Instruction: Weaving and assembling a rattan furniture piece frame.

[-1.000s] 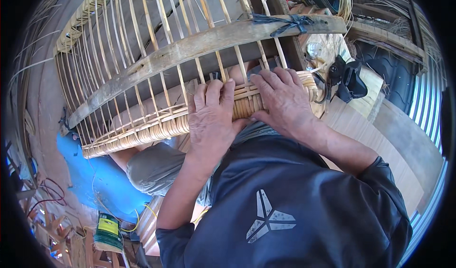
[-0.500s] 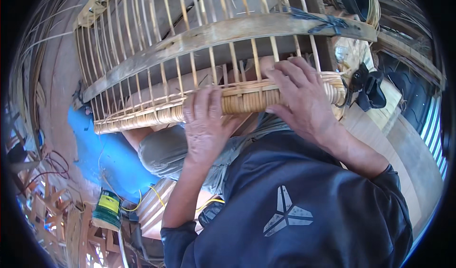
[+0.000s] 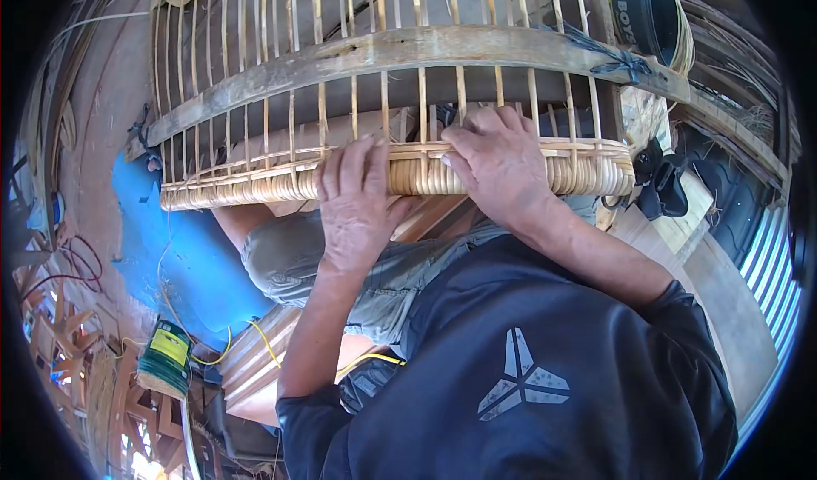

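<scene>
A pale rattan frame point(image 3: 579, 174), with upright spokes and a thick wrapped rim, lies across my lap. A weathered wooden slat point(image 3: 405, 48) crosses the spokes, tied near its right end with dark blue cord point(image 3: 621, 65). My left hand point(image 3: 353, 203) grips the rim left of centre, fingers over its top and thumb below. Further right, my right hand point(image 3: 498, 161) is closed on the rim with bent fingers, partly hiding the woven strands beneath it.
A blue sheet point(image 3: 166, 271) lies lower left beside a green roll point(image 3: 166, 352), yellow cord point(image 3: 264, 344) and wood scraps point(image 3: 68, 344). At right are a black object point(image 3: 662, 186), boards point(image 3: 740, 293) and a dark container point(image 3: 647, 16). My knee point(image 3: 272, 259) is under the frame.
The frame has swung more level, its left end rising and right end dropping relative to the view. My left hand sits slightly further left; my right hand's fingers are more curled.
</scene>
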`<state>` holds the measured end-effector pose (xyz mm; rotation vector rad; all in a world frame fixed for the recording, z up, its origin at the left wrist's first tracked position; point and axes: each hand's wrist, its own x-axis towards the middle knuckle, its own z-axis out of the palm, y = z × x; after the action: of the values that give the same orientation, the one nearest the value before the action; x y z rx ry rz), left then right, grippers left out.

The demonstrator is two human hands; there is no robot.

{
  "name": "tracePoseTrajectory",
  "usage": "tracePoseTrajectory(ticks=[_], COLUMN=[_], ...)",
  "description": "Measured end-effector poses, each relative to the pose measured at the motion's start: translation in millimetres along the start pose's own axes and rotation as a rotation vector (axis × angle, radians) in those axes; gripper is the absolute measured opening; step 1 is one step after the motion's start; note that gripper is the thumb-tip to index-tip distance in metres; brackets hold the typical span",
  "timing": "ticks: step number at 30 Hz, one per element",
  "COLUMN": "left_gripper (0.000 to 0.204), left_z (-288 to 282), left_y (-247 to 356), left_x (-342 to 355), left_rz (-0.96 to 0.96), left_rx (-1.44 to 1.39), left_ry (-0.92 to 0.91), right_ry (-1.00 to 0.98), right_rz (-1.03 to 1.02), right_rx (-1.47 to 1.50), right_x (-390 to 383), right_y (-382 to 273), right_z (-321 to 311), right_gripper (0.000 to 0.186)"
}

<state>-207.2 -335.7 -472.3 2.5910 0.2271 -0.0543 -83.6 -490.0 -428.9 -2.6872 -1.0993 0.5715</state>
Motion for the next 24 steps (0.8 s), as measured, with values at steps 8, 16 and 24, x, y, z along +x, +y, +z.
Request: tracePoseTrajectory(ticks=[8,16,24], left_gripper=[0.077,0.076,0.077], left_z=[16,21,11], left_y=[-30,-34,-29], left_x=[-28,-33,-47], left_rz=[-0.013,0.038,-0.092], left_rx=[0.041,0.124,0.003], left_ry=[0.093,0.074,0.057], right_ry=[-0.042,-0.025,0.081], right_rz=[-0.054,-0.032,-0.076], right_rx=[0.016,-0.044,0.033], right_x=[7,6,7], right_y=[-6,-13,-20], right_z=[10,14,6], right_gripper=[0.019,0.017,0.033])
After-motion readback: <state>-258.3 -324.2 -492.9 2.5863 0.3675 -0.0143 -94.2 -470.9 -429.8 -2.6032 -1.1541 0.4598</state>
